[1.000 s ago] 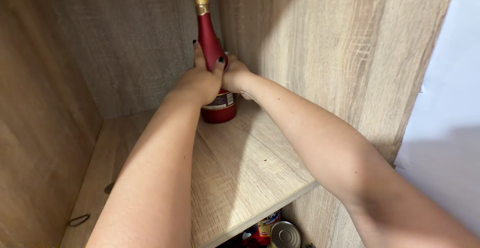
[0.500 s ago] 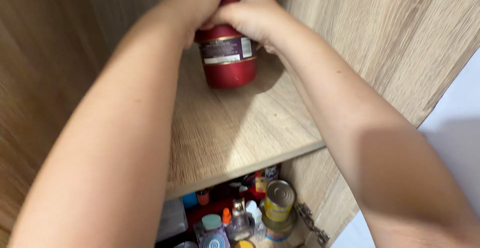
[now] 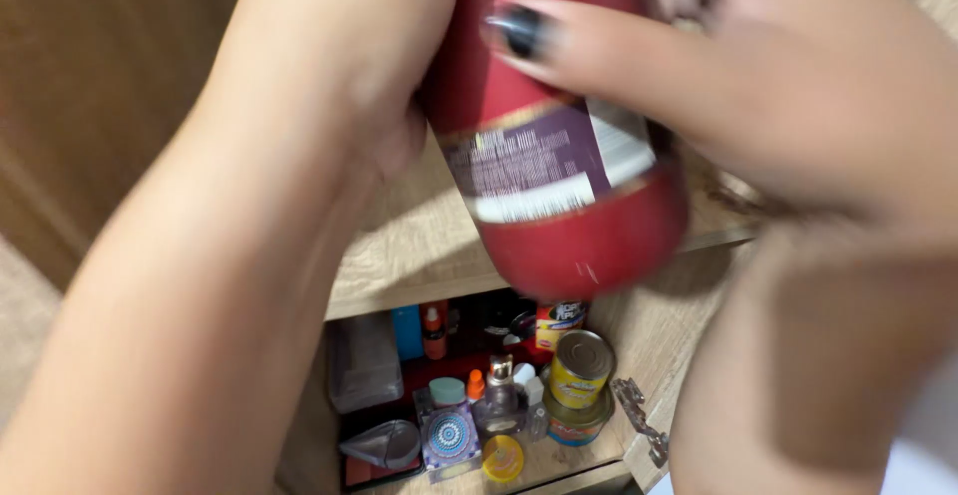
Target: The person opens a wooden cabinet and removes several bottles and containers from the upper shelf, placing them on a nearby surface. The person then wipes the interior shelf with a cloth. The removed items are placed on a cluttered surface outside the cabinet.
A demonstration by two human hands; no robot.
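Note:
A red bottle point(image 3: 574, 186) with a dark label fills the upper middle of the head view, blurred and close to the camera, its base lifted off the wooden shelf point(image 3: 419, 265). My left hand point(image 3: 339, 66) grips its left side. My right hand point(image 3: 758, 86) wraps it from the right, a dark-painted thumbnail lying across the glass. The bottle's neck is out of frame above.
Below the shelf, a lower compartment holds a stack of two tins point(image 3: 579, 380), a small glass bottle point(image 3: 499, 405), a clear plastic box point(image 3: 364, 360), a patterned box point(image 3: 449, 435) and several small jars. A metal hinge point(image 3: 639, 415) sits on the right cabinet wall.
Both hands have drawn the red bottle off the back of the shelf and toward the camera, so it now looms large. The view has tilted down, showing more of the lower compartment.

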